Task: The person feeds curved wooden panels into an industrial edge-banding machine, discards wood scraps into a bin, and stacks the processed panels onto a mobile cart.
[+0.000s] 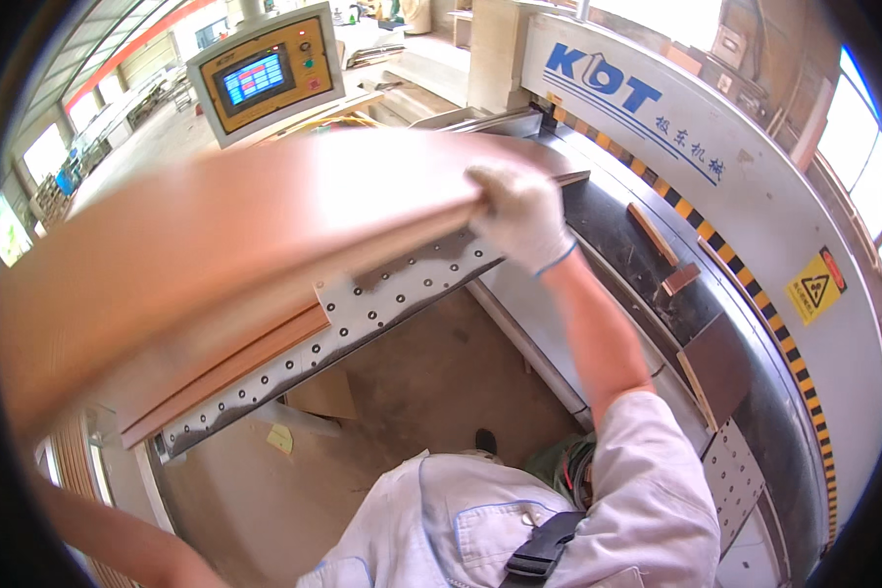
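Observation:
A long reddish-brown wooden panel (265, 211), blurred by motion, spans the left and middle of the view, held above a grey perforated support table (392, 294). My right hand (524, 211), in a white glove, is closed over the panel's near edge towards its right end. My left forearm (132, 534) comes in at the lower left; the hand itself is out of sight past the panel's left end. Beneath the panel, brown wooden strips (235, 367) lie along the table.
On the right stands a white machine housing (701, 137) with a black-and-yellow striped edge. Small wood offcuts (654, 233) and a dark brown board piece (717, 367) lie on its black bed. A control panel with a lit screen (255, 78) stands at the back left.

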Demonstrator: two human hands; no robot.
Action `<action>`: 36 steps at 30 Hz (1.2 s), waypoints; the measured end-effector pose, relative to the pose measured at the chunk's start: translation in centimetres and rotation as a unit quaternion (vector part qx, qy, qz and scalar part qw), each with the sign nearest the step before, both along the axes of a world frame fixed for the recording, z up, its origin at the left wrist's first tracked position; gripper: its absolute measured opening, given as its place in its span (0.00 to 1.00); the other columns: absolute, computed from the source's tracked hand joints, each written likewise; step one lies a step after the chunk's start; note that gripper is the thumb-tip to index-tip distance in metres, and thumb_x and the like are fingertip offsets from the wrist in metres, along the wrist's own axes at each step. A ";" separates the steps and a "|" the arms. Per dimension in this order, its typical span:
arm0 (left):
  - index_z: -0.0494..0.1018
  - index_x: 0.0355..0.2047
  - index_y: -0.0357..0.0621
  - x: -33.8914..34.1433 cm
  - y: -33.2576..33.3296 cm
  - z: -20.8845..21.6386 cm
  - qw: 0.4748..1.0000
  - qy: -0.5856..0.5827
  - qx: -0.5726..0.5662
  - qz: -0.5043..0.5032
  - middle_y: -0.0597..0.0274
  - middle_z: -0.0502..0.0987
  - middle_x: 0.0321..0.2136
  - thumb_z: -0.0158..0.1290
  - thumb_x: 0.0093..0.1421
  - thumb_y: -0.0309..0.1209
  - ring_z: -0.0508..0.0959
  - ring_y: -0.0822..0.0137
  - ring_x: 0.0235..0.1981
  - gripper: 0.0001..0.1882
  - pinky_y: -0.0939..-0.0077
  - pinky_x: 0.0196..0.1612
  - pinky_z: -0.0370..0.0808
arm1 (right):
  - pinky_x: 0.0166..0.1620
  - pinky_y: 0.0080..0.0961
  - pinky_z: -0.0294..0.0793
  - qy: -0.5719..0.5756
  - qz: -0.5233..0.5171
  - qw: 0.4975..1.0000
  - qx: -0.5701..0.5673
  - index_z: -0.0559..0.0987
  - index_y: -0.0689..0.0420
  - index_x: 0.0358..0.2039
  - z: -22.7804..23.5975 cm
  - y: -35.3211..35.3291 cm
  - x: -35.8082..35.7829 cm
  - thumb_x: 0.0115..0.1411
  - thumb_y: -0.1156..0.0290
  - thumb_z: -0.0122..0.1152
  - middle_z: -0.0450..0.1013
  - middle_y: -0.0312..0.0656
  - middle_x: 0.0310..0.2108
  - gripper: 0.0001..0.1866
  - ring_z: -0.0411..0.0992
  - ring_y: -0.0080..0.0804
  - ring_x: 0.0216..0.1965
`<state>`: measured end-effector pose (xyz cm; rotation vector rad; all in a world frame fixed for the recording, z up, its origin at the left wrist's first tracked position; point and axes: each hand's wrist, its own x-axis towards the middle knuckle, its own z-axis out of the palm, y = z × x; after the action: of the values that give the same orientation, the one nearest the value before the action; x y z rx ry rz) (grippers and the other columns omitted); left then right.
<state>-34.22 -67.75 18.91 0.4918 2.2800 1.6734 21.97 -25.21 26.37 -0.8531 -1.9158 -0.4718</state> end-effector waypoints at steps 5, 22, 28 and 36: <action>0.73 0.58 0.35 5.3 4.3 -2.6 0.997 -0.072 0.014 -0.035 0.52 0.81 0.50 0.55 0.63 0.39 0.82 0.57 0.48 0.27 0.61 0.53 0.81 | 0.60 0.46 0.77 -0.059 -0.019 0.997 -0.040 0.79 0.59 0.51 -11.2 -5.3 1.2 0.46 0.76 0.69 0.78 0.49 0.53 0.28 0.78 0.51 0.55; 0.71 0.62 0.34 15.3 2.8 -7.9 0.955 -0.259 0.095 -0.112 0.51 0.79 0.53 0.55 0.62 0.38 0.81 0.57 0.52 0.30 0.61 0.55 0.80 | 0.71 0.47 0.67 -0.195 -0.112 0.956 -0.185 0.78 0.54 0.58 -25.2 -9.0 9.3 0.59 0.73 0.58 0.74 0.45 0.63 0.24 0.70 0.48 0.67; 0.70 0.63 0.34 20.5 4.6 -9.2 0.924 -0.309 0.149 -0.167 0.51 0.79 0.55 0.55 0.62 0.38 0.81 0.57 0.53 0.31 0.61 0.56 0.80 | 0.70 0.46 0.68 -0.143 -0.198 0.949 -0.202 0.78 0.51 0.59 -27.0 -3.0 17.7 0.65 0.73 0.53 0.74 0.42 0.64 0.22 0.70 0.49 0.66; 0.71 0.63 0.31 29.3 17.0 -16.3 0.901 -0.324 0.199 -0.210 0.51 0.79 0.55 0.54 0.61 0.33 0.80 0.57 0.54 0.31 0.60 0.57 0.79 | 0.71 0.43 0.66 -0.053 -0.277 0.934 -0.222 0.77 0.54 0.61 -27.6 7.2 29.7 0.64 0.79 0.52 0.72 0.49 0.66 0.25 0.67 0.53 0.69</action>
<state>-4.88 -50.71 2.58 0.3876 1.2632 1.7284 51.63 -18.02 -1.24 -1.7176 -1.8930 -0.4211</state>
